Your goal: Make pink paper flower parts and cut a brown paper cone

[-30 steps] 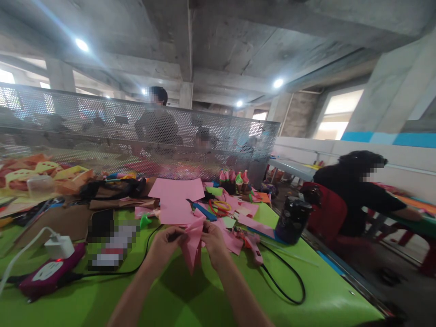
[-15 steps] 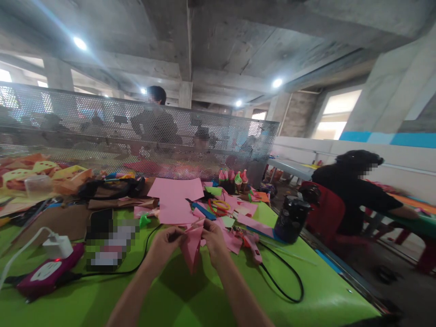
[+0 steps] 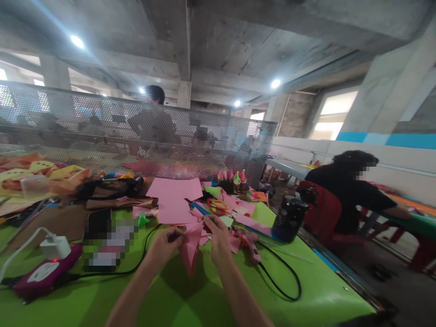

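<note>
Both hands are raised just above the green table [image 3: 204, 299], gripping one folded pink paper piece [image 3: 190, 247] between them. The left hand [image 3: 166, 243] pinches the paper's upper left edge with fingers closed on it; the right hand [image 3: 218, 236] grips the top right corner, fingers curled tight around it. The paper hangs down from the grip to a point, clear of the tabletop. Just beyond the grip lie flat pink sheets [image 3: 175, 197], with scissors [image 3: 218, 206] beside them. To the right of the grip rests a pink glue gun [image 3: 250, 247] with its black cord [image 3: 289, 284], and farther right stands a dark bottle [image 3: 288, 218]. Left of the grip sits a white plug [image 3: 54, 247] on a purple power strip [image 3: 44, 274]
</note>
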Demonstrator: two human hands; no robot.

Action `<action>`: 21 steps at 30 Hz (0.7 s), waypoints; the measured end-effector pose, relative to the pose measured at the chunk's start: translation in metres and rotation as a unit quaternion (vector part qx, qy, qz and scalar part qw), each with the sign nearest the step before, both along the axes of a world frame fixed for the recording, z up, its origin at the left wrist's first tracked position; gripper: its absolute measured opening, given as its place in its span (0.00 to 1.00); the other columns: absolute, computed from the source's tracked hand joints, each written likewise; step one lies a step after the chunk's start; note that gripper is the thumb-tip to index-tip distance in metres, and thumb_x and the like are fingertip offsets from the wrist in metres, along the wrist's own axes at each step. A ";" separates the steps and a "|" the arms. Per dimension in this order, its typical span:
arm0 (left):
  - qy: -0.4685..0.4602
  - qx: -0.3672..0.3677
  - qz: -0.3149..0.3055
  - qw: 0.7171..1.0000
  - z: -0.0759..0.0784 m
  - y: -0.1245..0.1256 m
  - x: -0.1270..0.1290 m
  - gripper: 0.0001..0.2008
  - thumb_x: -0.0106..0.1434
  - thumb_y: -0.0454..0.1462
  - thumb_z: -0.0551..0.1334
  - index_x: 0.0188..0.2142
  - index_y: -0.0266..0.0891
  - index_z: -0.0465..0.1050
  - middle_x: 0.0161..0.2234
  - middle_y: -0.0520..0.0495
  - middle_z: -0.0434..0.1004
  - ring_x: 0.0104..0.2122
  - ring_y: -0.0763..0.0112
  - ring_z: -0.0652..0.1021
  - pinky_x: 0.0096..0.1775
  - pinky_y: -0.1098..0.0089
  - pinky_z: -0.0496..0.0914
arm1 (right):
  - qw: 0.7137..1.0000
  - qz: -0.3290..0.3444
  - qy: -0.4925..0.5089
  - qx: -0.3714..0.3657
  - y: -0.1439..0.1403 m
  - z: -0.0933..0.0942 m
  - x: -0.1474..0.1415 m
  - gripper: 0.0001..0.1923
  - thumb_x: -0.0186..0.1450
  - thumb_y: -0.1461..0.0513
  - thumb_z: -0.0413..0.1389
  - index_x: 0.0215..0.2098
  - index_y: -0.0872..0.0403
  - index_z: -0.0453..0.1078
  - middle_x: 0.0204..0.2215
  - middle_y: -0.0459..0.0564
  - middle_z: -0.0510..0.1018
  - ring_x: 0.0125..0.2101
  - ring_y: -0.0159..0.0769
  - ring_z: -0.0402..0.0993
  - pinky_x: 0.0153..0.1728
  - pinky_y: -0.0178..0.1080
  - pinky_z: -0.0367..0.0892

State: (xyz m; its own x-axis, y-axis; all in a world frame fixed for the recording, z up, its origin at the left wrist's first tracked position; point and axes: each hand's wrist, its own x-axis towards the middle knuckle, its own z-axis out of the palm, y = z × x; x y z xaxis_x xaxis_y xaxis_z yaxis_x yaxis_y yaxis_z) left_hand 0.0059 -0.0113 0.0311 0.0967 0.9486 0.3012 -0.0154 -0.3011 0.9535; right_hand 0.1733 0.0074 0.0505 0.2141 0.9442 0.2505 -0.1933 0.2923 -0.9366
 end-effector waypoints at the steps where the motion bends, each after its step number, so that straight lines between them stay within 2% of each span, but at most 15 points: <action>1: 0.000 -0.001 0.006 1.000 0.000 0.000 0.000 0.10 0.48 0.43 0.67 0.24 0.38 0.76 0.22 0.50 0.76 0.25 0.69 0.73 0.30 0.71 0.65 | 1.000 -0.003 0.002 -0.004 0.000 0.001 0.002 0.14 0.50 0.52 0.63 0.26 0.53 0.73 0.23 0.45 0.73 0.24 0.32 0.64 0.27 0.35 0.57; 5: -0.009 -0.003 0.011 1.000 0.001 0.001 -0.001 0.10 0.48 0.43 0.67 0.24 0.38 0.76 0.22 0.49 0.76 0.25 0.69 0.73 0.30 0.71 0.65 | 0.999 0.014 -0.006 -0.038 0.000 -0.001 0.001 0.18 0.52 0.48 0.62 0.31 0.54 0.73 0.23 0.44 0.72 0.23 0.31 0.65 0.25 0.33 0.57; 10: -0.004 0.018 0.000 1.000 0.000 0.000 0.001 0.09 0.49 0.42 0.66 0.24 0.38 0.76 0.21 0.50 0.75 0.25 0.70 0.71 0.29 0.72 0.64 | 0.993 0.082 -0.040 -0.070 -0.002 -0.003 -0.006 0.17 0.49 0.52 0.65 0.19 0.54 0.65 0.14 0.39 0.62 0.16 0.26 0.54 0.19 0.33 0.50; 15: 0.000 0.025 -0.002 1.000 -0.002 0.001 0.000 0.10 0.50 0.44 0.66 0.25 0.38 0.76 0.23 0.50 0.75 0.26 0.69 0.72 0.30 0.72 0.64 | 0.995 0.087 -0.036 -0.043 -0.002 -0.001 -0.007 0.09 0.46 0.60 0.63 0.19 0.55 0.68 0.15 0.40 0.66 0.18 0.27 0.56 0.22 0.33 0.52; 21: 0.011 0.019 0.012 1.000 -0.002 0.003 0.000 0.10 0.50 0.43 0.65 0.25 0.37 0.75 0.23 0.50 0.75 0.26 0.69 0.72 0.31 0.71 0.65 | 0.996 0.086 -0.028 -0.023 0.000 -0.003 -0.007 0.05 0.45 0.62 0.60 0.20 0.55 0.68 0.17 0.41 0.69 0.20 0.29 0.60 0.24 0.33 0.55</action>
State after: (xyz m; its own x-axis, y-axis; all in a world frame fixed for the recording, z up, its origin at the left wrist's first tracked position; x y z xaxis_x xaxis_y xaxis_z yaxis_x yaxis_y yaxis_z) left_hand 0.0057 -0.0082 0.0294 0.0812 0.9384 0.3358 0.0121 -0.3378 0.9411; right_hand 0.1658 0.0078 0.0471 0.0358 0.9765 0.2125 -0.1827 0.2154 -0.9593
